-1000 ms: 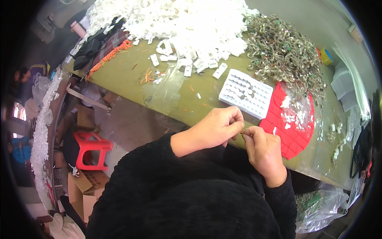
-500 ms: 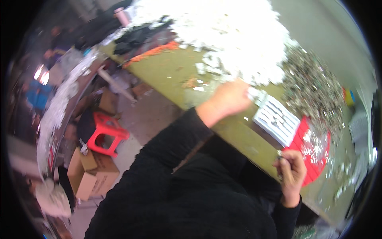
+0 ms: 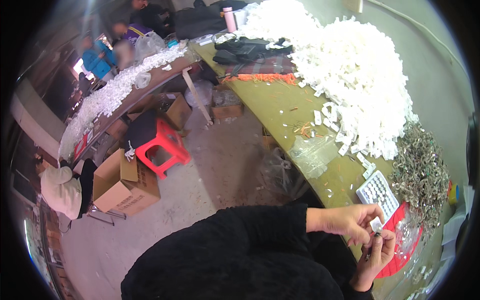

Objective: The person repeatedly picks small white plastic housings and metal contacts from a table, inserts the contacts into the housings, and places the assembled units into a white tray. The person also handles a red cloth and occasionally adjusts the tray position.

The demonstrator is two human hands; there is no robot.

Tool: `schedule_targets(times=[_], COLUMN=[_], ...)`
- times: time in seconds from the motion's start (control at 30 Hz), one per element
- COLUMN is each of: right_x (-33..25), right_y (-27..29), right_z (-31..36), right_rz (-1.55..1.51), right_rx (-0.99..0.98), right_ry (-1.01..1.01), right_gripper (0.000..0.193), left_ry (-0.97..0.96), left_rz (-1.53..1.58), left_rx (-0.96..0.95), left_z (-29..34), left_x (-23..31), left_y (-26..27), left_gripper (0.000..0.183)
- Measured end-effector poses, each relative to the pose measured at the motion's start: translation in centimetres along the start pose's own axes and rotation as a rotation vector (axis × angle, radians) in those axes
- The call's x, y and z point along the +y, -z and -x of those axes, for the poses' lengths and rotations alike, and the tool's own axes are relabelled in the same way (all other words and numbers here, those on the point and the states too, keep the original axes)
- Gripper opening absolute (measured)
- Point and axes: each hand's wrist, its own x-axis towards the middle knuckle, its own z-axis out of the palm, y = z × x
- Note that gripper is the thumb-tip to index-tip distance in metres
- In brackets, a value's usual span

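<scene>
My left hand (image 3: 347, 222) pinches a small white plastic piece (image 3: 376, 224) between thumb and fingertips. Just below it, my right hand (image 3: 378, 253) grips a small dark metal part (image 3: 378, 233), whose end meets or nearly meets the white piece. More of the metal shows between the right fingers, too small to make out. Close beyond both hands lies a white tray (image 3: 361, 191) with rows of small round silvery pieces. A red mat (image 3: 387, 270) with clear plastic on it lies beside my right hand.
A big heap of white plastic pieces (image 3: 350, 65) covers the table's (image 3: 270, 107) far side, with a pile of metal parts (image 3: 420, 172) to its right. On the floor at left stand a red stool (image 3: 162, 145) and an open carton (image 3: 115, 185). Several people are further off.
My left hand has come from the white heap's edge back to my right hand, bringing a white piece. The view has swung left, and my right hand still holds the metal part.
</scene>
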Motion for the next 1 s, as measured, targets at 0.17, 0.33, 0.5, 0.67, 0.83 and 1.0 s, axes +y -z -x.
schedule_targets(times=[0.17, 0.33, 0.5, 0.67, 0.83, 1.0], right_x=[0.1, -0.2, -0.1, -0.4, -4.3, -6.6], right_y=[0.1, 0.9, 1.7, 1.3, 0.2, -1.5], right_z=[-0.3, -0.3, 0.6, 0.8, 1.6, 2.1], right_rz=[-0.021, -0.174, -0.217, -0.149, -0.097, 0.003], right_rx=[-0.014, -0.058, -0.030, -0.064, -0.038, 0.013], right_ry=[0.007, -0.096, -0.167, -0.116, -0.254, -0.274], right_gripper=[0.012, 0.011, 0.012, 0.013, 0.005, 0.008], left_ry=[-0.064, -0.044, -0.029, -0.006, 0.006, 0.017], left_rz=[-0.209, -0.107, -0.009, -0.012, -0.010, -0.106], left_rx=[0.140, 0.107, 0.051, 0.041, 0.012, -0.020], left_z=[0.0, 0.2, 0.3, 0.3, 0.2, 0.2], left_x=[-1.0, -1.3, -1.8, -1.7, -1.6, -1.3], left_y=[-0.5, -0.7, -1.4, -1.6, -2.1, -2.2], left_gripper=[0.035, 0.030, 0.027, 0.025, 0.028, 0.029])
